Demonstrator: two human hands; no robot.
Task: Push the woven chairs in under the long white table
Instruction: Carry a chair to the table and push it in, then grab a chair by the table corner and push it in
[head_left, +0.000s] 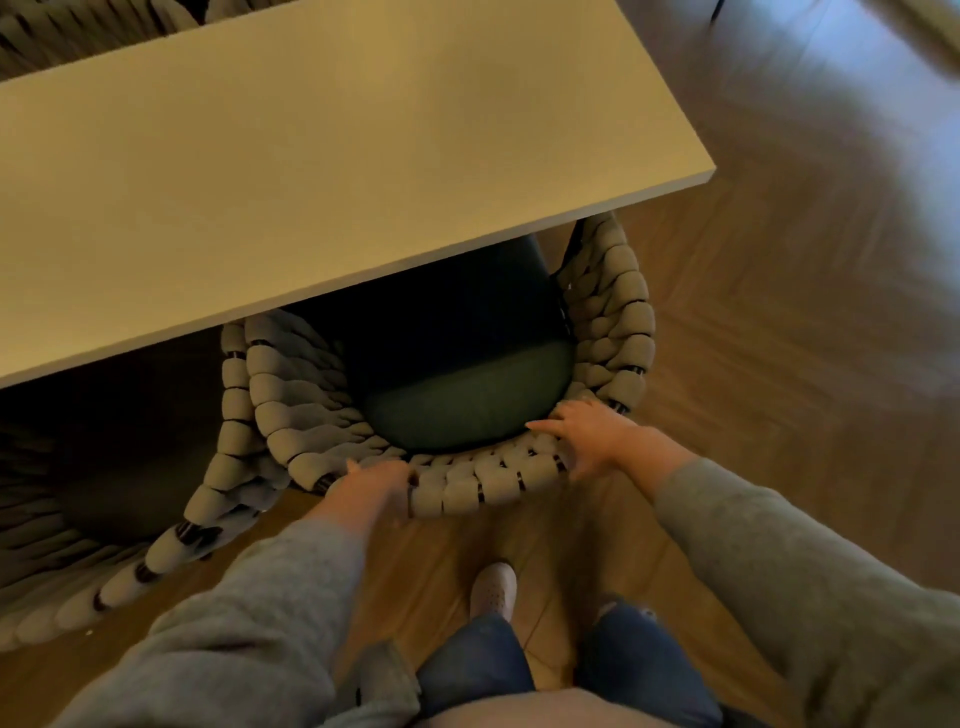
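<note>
A grey woven chair (613, 312) with a dark green seat cushion (467, 415) stands partly under the long white table (311, 156), near the table's right end. Its curved back rim faces me. My left hand (371, 486) grips the left part of that rim, fingers curled over it. My right hand (587, 434) rests on the right part of the rim with its fingers spread over the weave. A second woven chair (171, 540) stands at the left, its seat in shadow beneath the table.
Wooden floor (779, 338) stretches to the right of the table end. My legs in blue jeans and one light shoe (493, 590) stand just behind the chair. More grey weave (78, 31) shows beyond the table's far edge at top left.
</note>
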